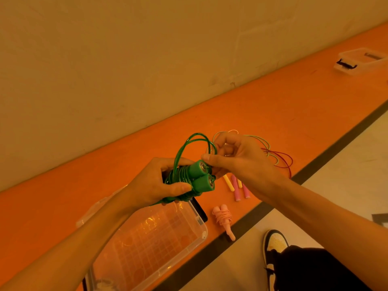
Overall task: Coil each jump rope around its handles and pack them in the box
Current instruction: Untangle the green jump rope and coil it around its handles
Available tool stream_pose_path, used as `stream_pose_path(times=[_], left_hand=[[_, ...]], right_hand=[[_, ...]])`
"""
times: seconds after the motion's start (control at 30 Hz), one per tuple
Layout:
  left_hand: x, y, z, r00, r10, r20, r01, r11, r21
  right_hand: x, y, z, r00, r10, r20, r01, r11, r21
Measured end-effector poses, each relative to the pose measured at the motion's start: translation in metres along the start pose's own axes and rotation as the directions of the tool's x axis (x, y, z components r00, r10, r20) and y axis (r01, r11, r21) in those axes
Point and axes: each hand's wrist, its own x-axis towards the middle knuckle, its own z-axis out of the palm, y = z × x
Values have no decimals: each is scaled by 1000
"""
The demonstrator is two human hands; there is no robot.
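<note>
My left hand (156,182) grips the two handles of a green jump rope (199,175), held side by side with the cord wound around them in several turns. My right hand (233,156) pinches a loose loop of the green cord just past the handle ends. Below my hands a clear plastic box (197,241) stands open on the orange floor strip. A coiled pink jump rope (224,219) lies to the right of the box. Pink and yellow handles (236,189) lie further back, their thin cords (279,158) spread loosely behind my right hand.
A second clear box with black latches (357,61) sits far off at the upper right on the orange strip. A beige wall rises along the strip's left side. My shoe (275,248) stands on the pale floor at the lower right, beyond a dark border line.
</note>
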Motion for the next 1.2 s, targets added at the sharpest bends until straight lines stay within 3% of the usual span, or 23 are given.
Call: stream_pose_path(times=[0.47,0.83,1.0,1.2], left_hand=[[-2,0,1,999,-5,54,5,1000,5],[0,-2,0,1000,19,16,-19,1000,9],[1,0,2,999,29,45,-30,999,35],[0,-2,2,997,31,65,-37,995,94]], right_hand=[[6,-5,-7,995,61,83,-57,997,-53],[5,-7,-5,988,120,93,-109,987,-116],[5,-5,-2,963,235,135,-230,972,-49],[8,-4,-5,880,407,244,-419,908,-4]])
